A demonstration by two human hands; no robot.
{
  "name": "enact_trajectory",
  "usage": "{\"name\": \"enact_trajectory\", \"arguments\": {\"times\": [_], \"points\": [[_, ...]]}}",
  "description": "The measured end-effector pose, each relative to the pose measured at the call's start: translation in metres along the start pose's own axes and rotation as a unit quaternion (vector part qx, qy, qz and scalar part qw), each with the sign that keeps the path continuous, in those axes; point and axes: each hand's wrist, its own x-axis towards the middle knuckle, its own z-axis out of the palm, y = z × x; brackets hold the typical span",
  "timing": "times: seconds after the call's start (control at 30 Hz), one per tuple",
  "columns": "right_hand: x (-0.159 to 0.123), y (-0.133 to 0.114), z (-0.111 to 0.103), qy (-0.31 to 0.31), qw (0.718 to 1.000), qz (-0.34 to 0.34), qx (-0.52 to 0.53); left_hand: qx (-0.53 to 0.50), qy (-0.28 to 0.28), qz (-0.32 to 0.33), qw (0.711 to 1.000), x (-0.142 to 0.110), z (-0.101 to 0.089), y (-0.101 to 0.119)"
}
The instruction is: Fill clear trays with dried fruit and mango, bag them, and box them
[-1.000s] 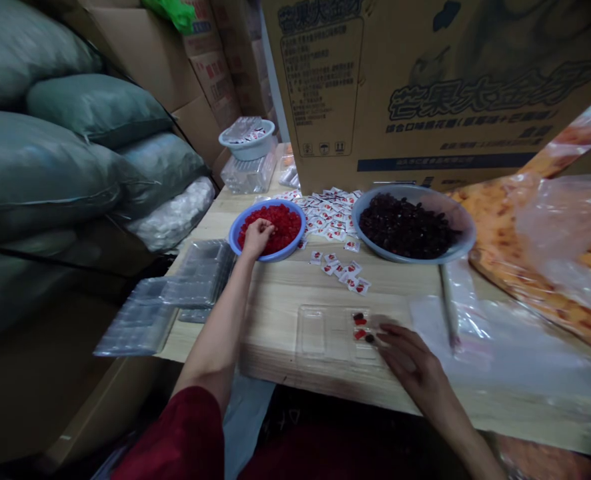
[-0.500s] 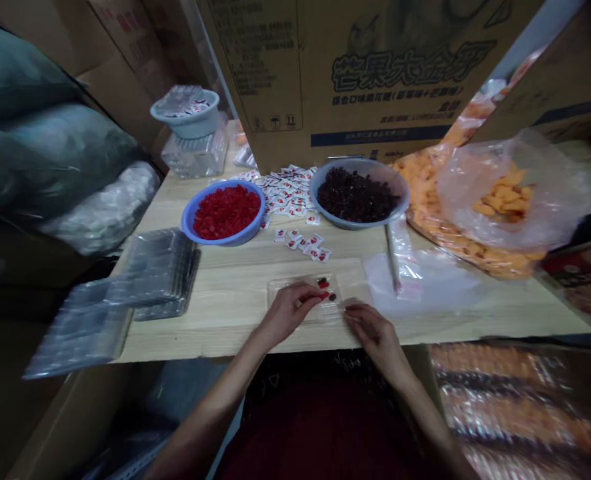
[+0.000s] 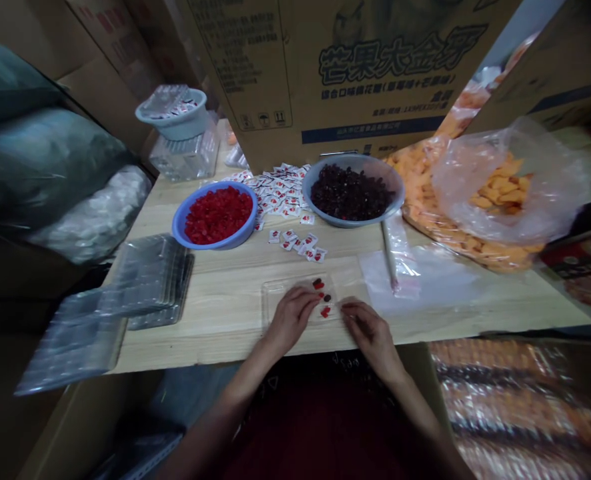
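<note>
A clear plastic tray (image 3: 271, 300) lies near the table's front edge, with a few red pieces (image 3: 325, 311) and dark pieces (image 3: 327, 298) at its right end. My left hand (image 3: 291, 315) reaches over the tray, thumb and fingers pinched beside a red piece; whether it holds anything is hidden. At the tray's right side is my right hand (image 3: 370, 330), fingers curled and tips together, on something too small to make out. Beyond the tray stand a blue bowl of red pieces (image 3: 220, 215) and a grey-blue bowl of dark dried fruit (image 3: 351, 193).
Small white sachets (image 3: 280, 193) are piled between the bowls, several lying nearer. Stacked clear trays (image 3: 148, 273) overhang the left edge. A plastic bag of orange pieces (image 3: 505, 193) sits to the right, and a large carton (image 3: 355, 87) stands behind.
My left hand has come from the red pieces' bowl to the tray. More red now lies at the tray's near right. My right hand stays beside the tray; the view has tilted down and right.
</note>
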Motion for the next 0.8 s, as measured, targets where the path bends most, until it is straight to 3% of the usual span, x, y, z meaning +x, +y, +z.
{"name": "enact_trajectory", "arguments": {"times": [0.17,0.27,0.37,0.47,0.53,0.6,0.73,0.8], "points": [[0.006,-0.005,0.006,-0.009,0.994,-0.05,-0.099,0.007,0.03,-0.034,0.999,0.001,-0.021,0.003],[0.011,-0.008,0.013,-0.051,0.98,-0.085,-0.175,0.024,0.018,-0.028,0.999,0.002,-0.023,0.001],[0.013,-0.009,0.012,-0.049,0.976,-0.094,-0.191,0.047,0.01,-0.02,0.999,0.005,-0.025,-0.006],[0.011,-0.006,0.006,-0.032,0.978,-0.108,-0.177,0.036,0.092,-0.038,0.994,0.01,-0.039,-0.015],[0.01,-0.002,0.004,-0.027,0.975,-0.133,-0.178,0.035,0.174,-0.059,0.982,0.012,-0.062,-0.02],[0.009,0.004,0.003,-0.03,0.97,-0.156,-0.186,0.069,0.251,-0.087,0.962,0.008,-0.097,-0.025],[0.007,0.014,0.003,-0.03,0.965,-0.189,-0.18,0.191,0.378,-0.159,0.892,-0.026,-0.191,-0.038],[0.005,0.017,0.0,-0.025,0.967,-0.193,-0.163,0.231,0.394,-0.206,0.865,-0.05,-0.234,-0.049]]}}
